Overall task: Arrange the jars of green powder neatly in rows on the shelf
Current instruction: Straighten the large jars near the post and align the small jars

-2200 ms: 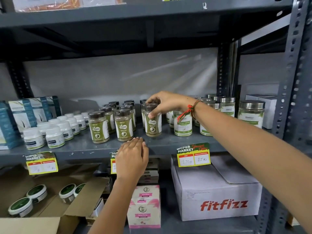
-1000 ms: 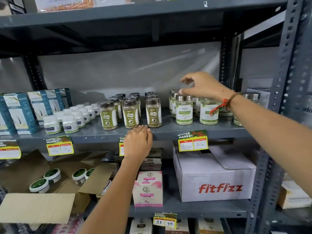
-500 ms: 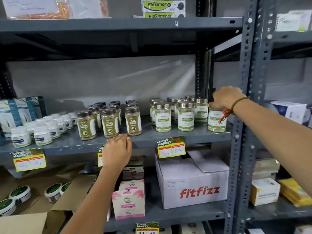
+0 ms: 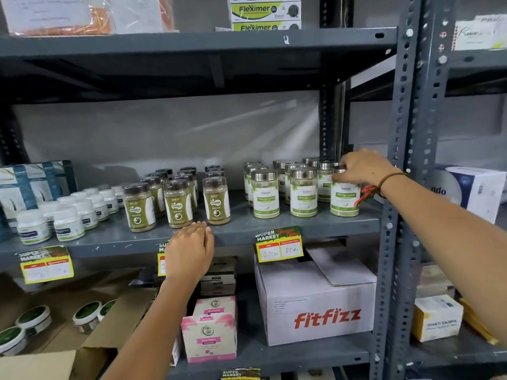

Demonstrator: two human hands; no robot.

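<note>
Grey slotted-steel shelving (image 4: 301,229) fills the view, backed by a pale plastic sheet, and its middle shelf carries the stock in question. On that shelf, clear jars of green powder with silver metal lids and white-green labels (image 4: 303,192) stand in rows running from front to back at the right end. Beside them to the left, brown-lidded bottles of olive powder (image 4: 215,200) are ranked three abreast, and small white tubs (image 4: 67,223) are lined up further left.

The right hand (image 4: 363,167) is closed from above around the lid of the rightmost front jar (image 4: 345,197), which stands upright on the shelf close to the perforated grey upright post (image 4: 395,187), apart from its neighbour by a wider gap than the one between the other two front jars. The left hand (image 4: 189,249) is laid flat and empty on the shelf's front lip, fingers together, gripping nothing.

The step in hand is judged to be the seating of this end jar in the front row. For the next move, a short slide leftward is probably called for, so that the gap is evened and the label is squared to the front, the neighbouring jars being left unknocked. Whether the rows behind are full cannot be told.
</note>
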